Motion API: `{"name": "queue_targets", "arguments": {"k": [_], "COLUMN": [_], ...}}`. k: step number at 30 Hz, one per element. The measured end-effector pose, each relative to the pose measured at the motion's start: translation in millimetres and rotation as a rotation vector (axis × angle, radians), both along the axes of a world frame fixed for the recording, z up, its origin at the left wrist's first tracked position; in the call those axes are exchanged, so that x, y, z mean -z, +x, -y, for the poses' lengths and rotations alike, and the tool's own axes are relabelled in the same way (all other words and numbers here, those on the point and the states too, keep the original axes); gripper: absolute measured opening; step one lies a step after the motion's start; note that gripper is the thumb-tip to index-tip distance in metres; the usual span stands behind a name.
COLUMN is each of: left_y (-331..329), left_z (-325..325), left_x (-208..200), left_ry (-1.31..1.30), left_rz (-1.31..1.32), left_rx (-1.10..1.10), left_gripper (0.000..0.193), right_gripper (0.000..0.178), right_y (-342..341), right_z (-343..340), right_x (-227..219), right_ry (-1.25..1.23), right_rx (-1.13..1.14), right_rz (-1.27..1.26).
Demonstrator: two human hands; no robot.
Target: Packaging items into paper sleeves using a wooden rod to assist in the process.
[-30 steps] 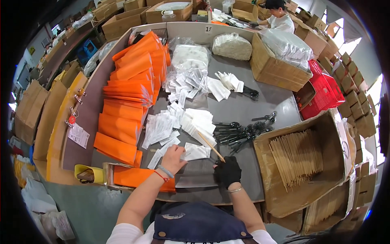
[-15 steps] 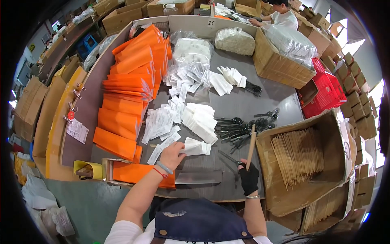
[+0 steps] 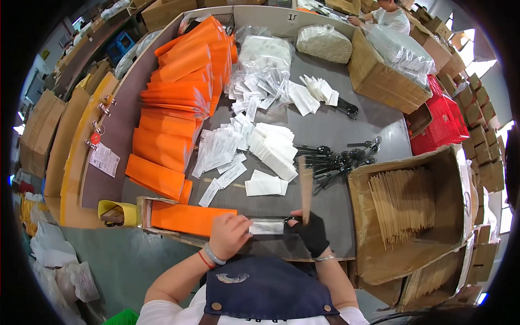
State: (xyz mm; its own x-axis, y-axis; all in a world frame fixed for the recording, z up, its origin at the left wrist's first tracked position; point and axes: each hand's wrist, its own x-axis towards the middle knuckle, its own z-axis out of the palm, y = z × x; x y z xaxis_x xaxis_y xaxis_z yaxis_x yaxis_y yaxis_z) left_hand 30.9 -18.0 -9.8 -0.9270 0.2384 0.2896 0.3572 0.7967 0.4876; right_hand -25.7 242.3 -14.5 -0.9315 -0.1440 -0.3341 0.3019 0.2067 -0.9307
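Observation:
An orange pouch [image 3: 189, 217] lies along the table's near edge. My left hand [image 3: 230, 235] is over its right end, fingers closed at the left end of a small white packet [image 3: 266, 226]. The pouch's clear end is mostly hidden by the hand and packet. In a black fingerless glove, my right hand [image 3: 311, 234] grips a thin wooden stick [image 3: 306, 189], which stands up blurred, and a black spoon [image 3: 291, 219] whose end touches the packet's right side. Just beyond lie folded white napkins [image 3: 266, 184] and a pile of small printed packets [image 3: 221, 146].
Orange pouches [image 3: 173, 103] fan along the left wall. Black spoons [image 3: 341, 161] lie in a heap at centre right. A cardboard box [image 3: 374, 265] of wooden sticks stands at the right. Behind are a bagged white stack [image 3: 265, 54] and a red crate [image 3: 441, 119]. Another person [image 3: 391, 20] works beyond.
My left hand has left the napkins and come down to the pouch's right end with the packet. My right hand has moved left with the stick and spoon, up to the packet.

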Motion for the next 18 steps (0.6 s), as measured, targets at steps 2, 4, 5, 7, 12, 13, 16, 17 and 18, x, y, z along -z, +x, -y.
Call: {"name": "queue_targets", "arguments": {"k": [2,4,5,7,12,13,16,17,18], "left_y": [7,9,10,12,7,4,0,-3,-6], "left_z": [-8,-4,-2,9,33,36,42,41,40], "left_x": [-9,-6,-5,-6,-5,-7,-9,-5,0], "left_ry": [-0.186,-0.241,-0.296,-0.307,-0.142,-0.141,-0.192,-0.192,-0.124], "left_rz": [0.053,0.079,0.103,0.111,0.134,0.136,0.178,0.178,0.191], "left_rx": [0.138,0.131,0.132,0.122,0.072,0.069,0.064,0.064,0.097], "left_gripper": [0.052,0.055,0.058,0.059,0.068,0.068,0.075,0.075,0.076], "right_gripper": [0.031,0.032,0.034,0.033,0.028,0.028,0.030,0.030,0.028], "right_y": [5,6,6,5,0,-1,-5,-5,-6], "right_z": [15,17,17,7,-11,-13,-18,-16,-11], "right_x": [3,5,7,5,-16,-18,-7,-2,4], "right_ry": [0.245,0.416,0.586,0.639,0.785,0.807,0.793,0.794,0.698], "right_rx": [-0.172,-0.230,-0.278,-0.279,-0.500,-0.555,-0.651,-0.652,-0.630], "right_rz": [-0.091,-0.258,-0.426,-0.496,-0.584,-0.603,-0.621,-0.622,-0.671]}}
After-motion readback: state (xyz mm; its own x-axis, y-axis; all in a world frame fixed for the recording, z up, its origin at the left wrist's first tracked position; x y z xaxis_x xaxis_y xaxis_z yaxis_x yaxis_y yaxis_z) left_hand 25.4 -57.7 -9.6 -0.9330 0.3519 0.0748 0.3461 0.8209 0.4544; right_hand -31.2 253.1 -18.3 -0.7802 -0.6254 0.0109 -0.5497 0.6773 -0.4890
